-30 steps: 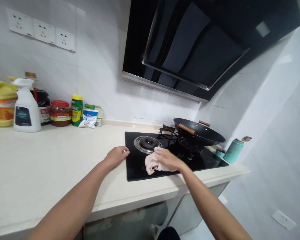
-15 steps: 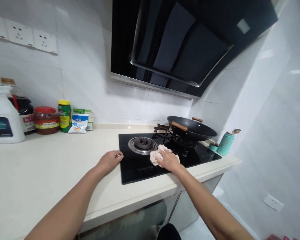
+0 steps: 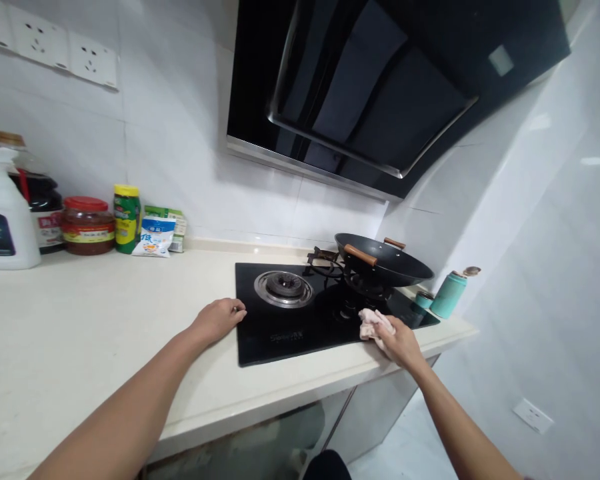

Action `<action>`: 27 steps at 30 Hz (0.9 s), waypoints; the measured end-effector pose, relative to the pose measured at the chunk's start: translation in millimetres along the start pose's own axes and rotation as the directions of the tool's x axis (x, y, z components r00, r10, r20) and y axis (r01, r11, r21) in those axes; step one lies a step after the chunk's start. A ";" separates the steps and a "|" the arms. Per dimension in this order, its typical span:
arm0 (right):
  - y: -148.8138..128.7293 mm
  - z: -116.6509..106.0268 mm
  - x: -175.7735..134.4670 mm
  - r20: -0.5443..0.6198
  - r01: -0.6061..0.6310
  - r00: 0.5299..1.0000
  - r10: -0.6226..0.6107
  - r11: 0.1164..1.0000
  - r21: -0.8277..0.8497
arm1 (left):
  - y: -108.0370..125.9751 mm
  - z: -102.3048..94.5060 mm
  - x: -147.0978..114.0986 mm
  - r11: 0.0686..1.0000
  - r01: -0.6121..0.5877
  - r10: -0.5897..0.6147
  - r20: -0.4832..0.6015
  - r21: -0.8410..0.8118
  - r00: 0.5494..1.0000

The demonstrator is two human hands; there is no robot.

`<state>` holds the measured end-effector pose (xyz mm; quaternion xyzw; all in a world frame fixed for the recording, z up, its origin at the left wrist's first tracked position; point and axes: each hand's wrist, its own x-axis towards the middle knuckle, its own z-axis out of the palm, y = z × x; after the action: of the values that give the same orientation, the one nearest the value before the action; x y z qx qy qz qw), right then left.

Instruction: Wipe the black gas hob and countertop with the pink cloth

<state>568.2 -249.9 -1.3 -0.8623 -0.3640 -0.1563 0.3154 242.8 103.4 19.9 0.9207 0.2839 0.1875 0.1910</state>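
My right hand (image 3: 399,341) is closed around a crumpled pale pink cloth (image 3: 375,325) at the front right of a black glass gas cooktop (image 3: 300,330). The cloth touches the cooktop near its front edge, close to the control knobs (image 3: 346,312). My left hand (image 3: 219,319) rests on the counter with its fingers curled together, the fingertips at the cooktop's left edge. I see nothing held in it. Behind it to the right lies the bare left burner (image 3: 284,287). A black wok (image 3: 395,263) with wooden handles sits over the right burner.
A loose pan support (image 3: 325,260) lies behind the burners. To the right stand a teal canister (image 3: 449,295) and a small teal cup (image 3: 423,299). Along the left wall are a white spray bottle (image 3: 5,213), a red-lidded jar (image 3: 89,227) and seasoning packets (image 3: 155,237). A range hood (image 3: 370,87) hangs overhead.
My right hand has moved the cloth rightward across the cooktop, from beside the left burner to the front right edge, bunching it up. My left hand has stayed at the left edge.
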 end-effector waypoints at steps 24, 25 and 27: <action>-16.6 22.7 -7.9 0.190 0.540 0.842 -0.505 0.791 -0.290 | 4.6 -1.7 -3.7 0.999 0.005 -0.006 0.036 0.039 0.999; -8.9 18.3 -6.0 0.214 0.530 0.848 -0.486 0.792 -0.303 | 3.8 -1.0 -3.8 0.999 0.007 -0.008 0.033 0.044 0.999; 9.9 11.5 2.8 0.229 0.471 0.882 -0.413 0.797 -0.377 | 2.4 0.2 -4.0 0.998 0.009 -0.010 0.026 0.056 1.000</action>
<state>577.8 -246.2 -12.8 -0.8091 -0.5332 -0.2418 0.0506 240.8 99.2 19.9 0.9267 0.2909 0.1666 0.1696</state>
